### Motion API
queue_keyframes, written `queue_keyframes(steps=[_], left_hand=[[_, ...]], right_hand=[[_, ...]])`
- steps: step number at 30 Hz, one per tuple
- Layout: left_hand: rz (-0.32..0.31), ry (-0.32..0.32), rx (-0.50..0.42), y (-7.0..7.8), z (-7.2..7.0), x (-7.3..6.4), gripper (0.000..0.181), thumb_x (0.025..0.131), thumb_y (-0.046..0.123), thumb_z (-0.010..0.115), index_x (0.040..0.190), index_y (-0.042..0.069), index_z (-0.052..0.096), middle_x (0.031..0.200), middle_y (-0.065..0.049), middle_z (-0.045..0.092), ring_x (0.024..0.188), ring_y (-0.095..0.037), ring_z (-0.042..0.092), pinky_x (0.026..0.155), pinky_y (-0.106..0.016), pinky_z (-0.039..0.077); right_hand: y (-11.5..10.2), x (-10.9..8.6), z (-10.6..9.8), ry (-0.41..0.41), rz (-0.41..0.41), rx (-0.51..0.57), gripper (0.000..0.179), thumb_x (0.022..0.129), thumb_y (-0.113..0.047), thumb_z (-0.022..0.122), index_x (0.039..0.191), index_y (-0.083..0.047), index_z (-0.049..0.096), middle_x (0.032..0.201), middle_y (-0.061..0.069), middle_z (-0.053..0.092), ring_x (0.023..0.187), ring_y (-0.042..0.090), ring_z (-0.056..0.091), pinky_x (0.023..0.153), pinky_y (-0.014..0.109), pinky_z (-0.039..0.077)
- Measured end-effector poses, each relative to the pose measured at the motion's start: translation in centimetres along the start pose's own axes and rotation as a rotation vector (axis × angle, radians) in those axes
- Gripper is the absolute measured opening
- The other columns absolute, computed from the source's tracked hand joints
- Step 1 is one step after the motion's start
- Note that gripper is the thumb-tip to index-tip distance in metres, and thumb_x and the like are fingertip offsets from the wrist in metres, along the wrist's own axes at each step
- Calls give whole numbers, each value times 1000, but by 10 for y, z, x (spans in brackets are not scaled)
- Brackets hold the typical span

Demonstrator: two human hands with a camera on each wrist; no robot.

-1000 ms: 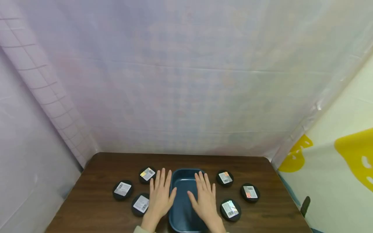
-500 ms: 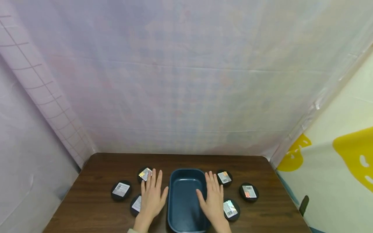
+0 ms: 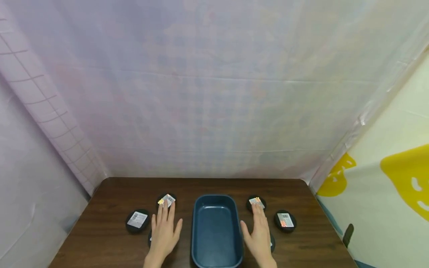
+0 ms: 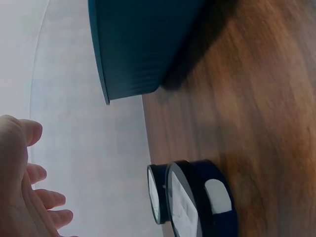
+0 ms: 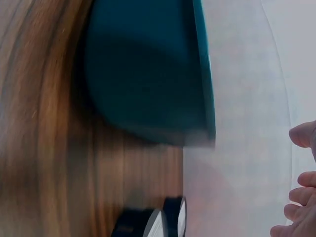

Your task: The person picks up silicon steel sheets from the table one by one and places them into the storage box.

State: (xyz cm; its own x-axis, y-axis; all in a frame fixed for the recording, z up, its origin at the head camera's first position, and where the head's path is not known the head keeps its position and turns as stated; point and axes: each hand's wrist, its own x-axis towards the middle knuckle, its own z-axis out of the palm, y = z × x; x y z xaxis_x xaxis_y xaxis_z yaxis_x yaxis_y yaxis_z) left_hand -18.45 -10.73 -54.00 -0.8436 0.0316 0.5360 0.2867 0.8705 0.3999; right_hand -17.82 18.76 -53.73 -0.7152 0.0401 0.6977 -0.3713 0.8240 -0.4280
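Observation:
A deep dark-blue rectangular tray stands at the middle of the table, its inside bare. To its left my left hand hovers with straight fingers, above a mostly hidden round black tub. Its fingertips overlap the far-left labelled tub in the head view. On the other side, my right hand hovers, fingers straight, partly covering the near-right tub and the far-right tub. Both wrist views show the hands apart from the tubs, holding nothing. Outer tubs sit at left and right.
The brown wooden table has rounded far corners and meets a pale hanging sheet at the back. More sheeting hangs at both sides, the right one with yellow shapes.
From above the tray, both hands have moved apart, the left one leftward and the right one rightward, now over the tubs. Tray and tubs stay in place on the table.

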Motion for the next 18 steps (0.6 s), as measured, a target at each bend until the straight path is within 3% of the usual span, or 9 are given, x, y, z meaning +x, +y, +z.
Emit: queue_keyframes(steps=[4,8,11,15,18], left_hand=[[-15,9,-11,-6,-2,-3,58,86,21,62,135,-4,43,140,-32,34,126,-49,30,93,-68,23],[-33,23,-58,-10,-3,-5,58,86,19,62,134,-6,43,138,-34,35,124,-51,32,91,-69,25],[-45,51,-125,-10,-1,-8,56,85,16,64,131,-8,45,134,-35,40,120,-53,37,89,-69,29],[-61,67,-242,-6,3,-14,51,85,10,63,127,-13,46,126,-36,46,116,-54,41,89,-65,34],[-93,40,-320,-4,5,-19,49,86,8,62,126,-15,45,125,-38,46,115,-54,41,91,-63,34]], right_hand=[[10,-5,-7,28,34,24,70,70,-6,78,130,10,46,134,29,45,121,48,41,110,25,16],[18,-14,-13,-10,150,54,70,70,-8,79,130,8,46,133,30,45,122,48,40,107,39,27],[25,-21,-17,-27,224,72,71,68,-8,80,128,10,46,130,31,45,120,47,41,93,56,34],[32,-32,-22,-51,288,79,76,64,-9,81,127,12,44,126,32,46,115,48,43,90,57,34],[35,-39,-25,-102,328,66,84,63,-13,82,130,14,40,125,34,46,113,49,43,90,58,36]])
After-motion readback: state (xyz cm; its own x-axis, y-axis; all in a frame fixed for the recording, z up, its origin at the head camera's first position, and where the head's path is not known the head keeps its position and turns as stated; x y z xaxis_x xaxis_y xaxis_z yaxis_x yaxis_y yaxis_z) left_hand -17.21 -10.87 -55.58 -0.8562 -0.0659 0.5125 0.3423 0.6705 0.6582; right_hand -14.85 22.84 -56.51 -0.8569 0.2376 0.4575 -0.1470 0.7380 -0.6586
